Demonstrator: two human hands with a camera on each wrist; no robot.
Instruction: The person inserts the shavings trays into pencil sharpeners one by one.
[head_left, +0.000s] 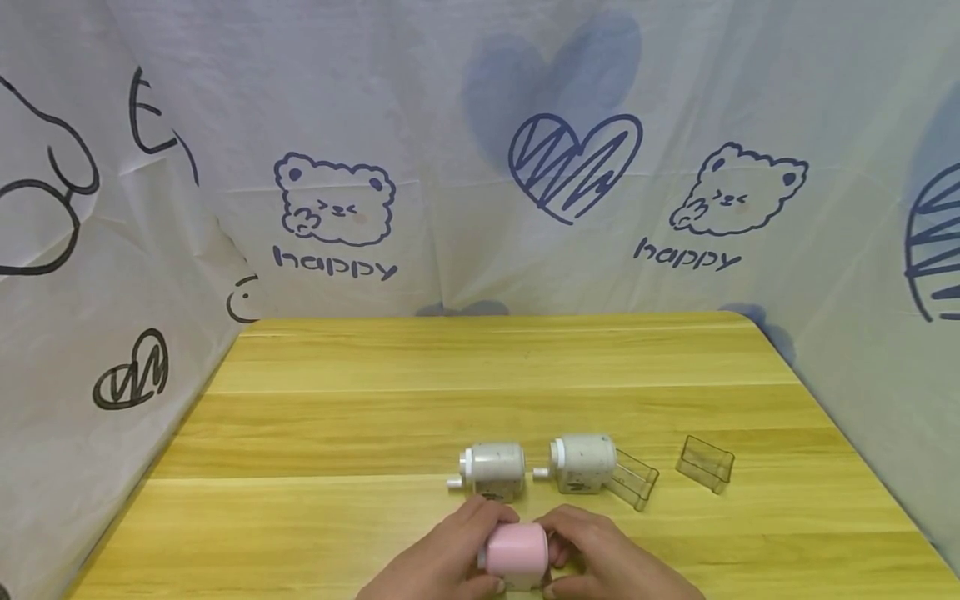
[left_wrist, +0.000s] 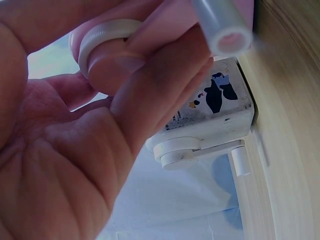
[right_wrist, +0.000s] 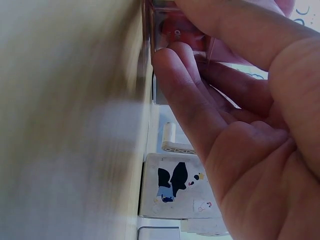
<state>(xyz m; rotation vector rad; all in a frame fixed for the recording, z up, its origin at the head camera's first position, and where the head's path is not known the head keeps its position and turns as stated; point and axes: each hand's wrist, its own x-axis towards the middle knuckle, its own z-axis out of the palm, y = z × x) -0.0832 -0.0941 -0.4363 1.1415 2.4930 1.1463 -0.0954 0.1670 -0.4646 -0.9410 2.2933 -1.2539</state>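
A pink crank pencil sharpener (head_left: pixel 517 548) is between both hands near the table's front edge. My left hand (head_left: pixel 448 552) grips its crank end; the left wrist view shows fingers around the pink body beside the white ring, with the tubular crank knob (left_wrist: pixel 229 32) sticking out. At the other end, my right hand (head_left: pixel 603 554) pinches the sharpener's clear shavings tray (right_wrist: pixel 209 49) between thumb and fingers. How far the tray sits inside the body is hidden. Just beyond stand two off-white crank sharpeners, one on the left (head_left: pixel 497 467) and one on the right (head_left: pixel 587 462).
One loose clear tray (head_left: pixel 637 483) lies against the right off-white sharpener. Farther right is another clear tray (head_left: pixel 705 467). All rest on a wood-grain table (head_left: pixel 337 433), with printed white cloth (head_left: pixel 450 208) hanging behind and at the sides.
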